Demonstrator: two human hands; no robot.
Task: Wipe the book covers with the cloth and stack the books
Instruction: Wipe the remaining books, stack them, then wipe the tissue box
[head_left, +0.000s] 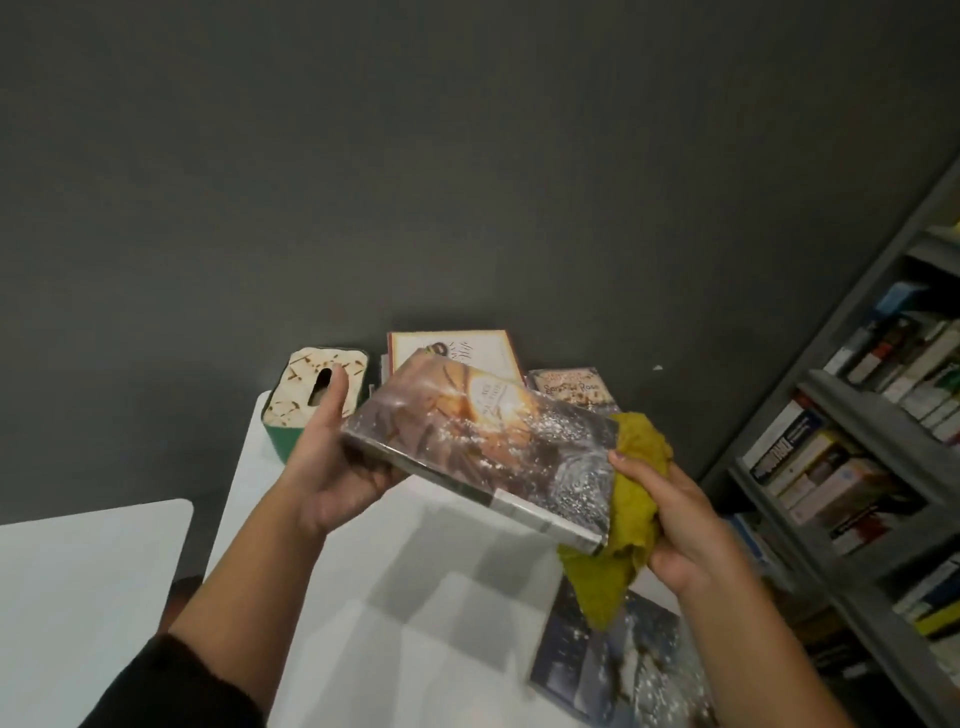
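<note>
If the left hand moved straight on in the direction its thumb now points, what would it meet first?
Most likely the tissue box. The left hand holds the book from below, and its thumb already overlaps the box's top in this view. Depth is unclear, so the thumb might pass above it toward the grey wall.

A dim corner: dark wall, white tables, grey shelves.

Ahead of me a plain dark grey wall (415, 156) fills the upper part of the frame, dimly lit. Below it stands a white table (322, 561), and a second white table (78, 597) sits apart at lower left with a dark gap between them. Along the right edge runs a grey bookshelf (841, 415), its shelves packed with shelved books (810, 457).
</note>
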